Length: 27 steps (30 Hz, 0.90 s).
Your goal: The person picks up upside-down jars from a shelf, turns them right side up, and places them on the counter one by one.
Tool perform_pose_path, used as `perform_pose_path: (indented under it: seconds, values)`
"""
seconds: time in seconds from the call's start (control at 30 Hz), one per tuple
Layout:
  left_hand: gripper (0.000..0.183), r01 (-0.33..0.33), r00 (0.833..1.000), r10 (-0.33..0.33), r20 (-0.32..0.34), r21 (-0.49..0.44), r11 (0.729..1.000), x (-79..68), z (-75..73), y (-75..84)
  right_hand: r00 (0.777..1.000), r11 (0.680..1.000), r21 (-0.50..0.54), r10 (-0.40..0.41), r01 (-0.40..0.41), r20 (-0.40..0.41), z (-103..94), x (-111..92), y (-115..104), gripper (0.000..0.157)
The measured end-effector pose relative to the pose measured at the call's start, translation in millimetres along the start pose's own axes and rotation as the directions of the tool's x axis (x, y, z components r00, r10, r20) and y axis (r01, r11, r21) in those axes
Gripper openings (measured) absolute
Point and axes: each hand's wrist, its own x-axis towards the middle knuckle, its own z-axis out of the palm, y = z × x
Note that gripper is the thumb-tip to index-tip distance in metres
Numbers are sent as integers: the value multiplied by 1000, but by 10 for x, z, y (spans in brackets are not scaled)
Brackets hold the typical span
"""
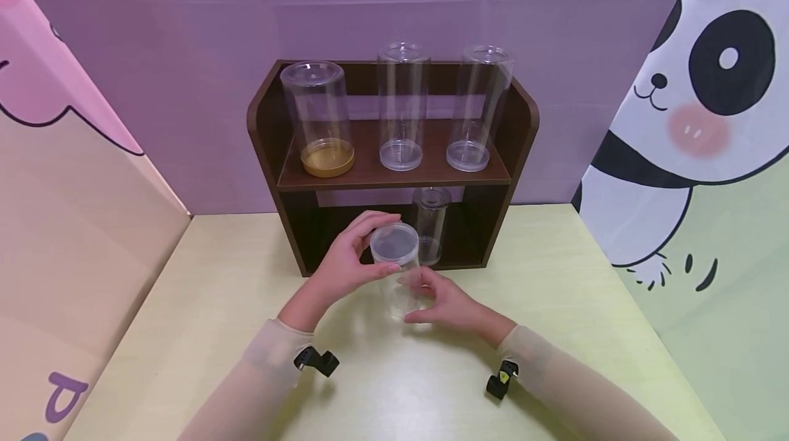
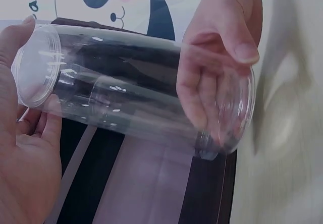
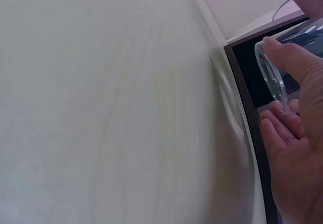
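A clear plastic jar (image 1: 397, 294) with a whitish lid (image 1: 394, 242) is between my two hands, in front of the shelf's lower tier, lid end up and slightly tilted. My left hand (image 1: 342, 266) grips it around the lid end, thumb on the near side. Lower down, the right hand (image 1: 446, 300) holds the jar near its base. In the left wrist view the jar (image 2: 141, 82) lies across the picture, the right hand (image 2: 222, 37) curled at its base end. The right wrist view shows the jar's base rim (image 3: 272, 77) between thumb and fingers.
A dark brown two-tier shelf (image 1: 394, 182) stands at the back of the pale table (image 1: 216, 331). On its upper tier are a wide jar with a gold base (image 1: 328, 159) and two narrower clear jars (image 1: 403, 105). Another clear jar (image 1: 431, 222) stands on the lower tier, right of centre.
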Motion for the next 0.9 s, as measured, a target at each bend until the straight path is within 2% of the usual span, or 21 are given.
perform_pose_path:
  seconds: [0.2,0.5,0.9]
  values:
    - [77,11,1000,-11,13,-8,1000,29,54,12,999,998,47,38,-37,-10,62,38,-14,68]
    - [77,46,999,-46,18,3,999,22,59,4,998,998,23,67,-67,-5,88,62,-8,81]
    - [76,34,999,-35,13,58,998,-11,-20,-20,998,998,-14,64,-64,-16,93,64,11,72]
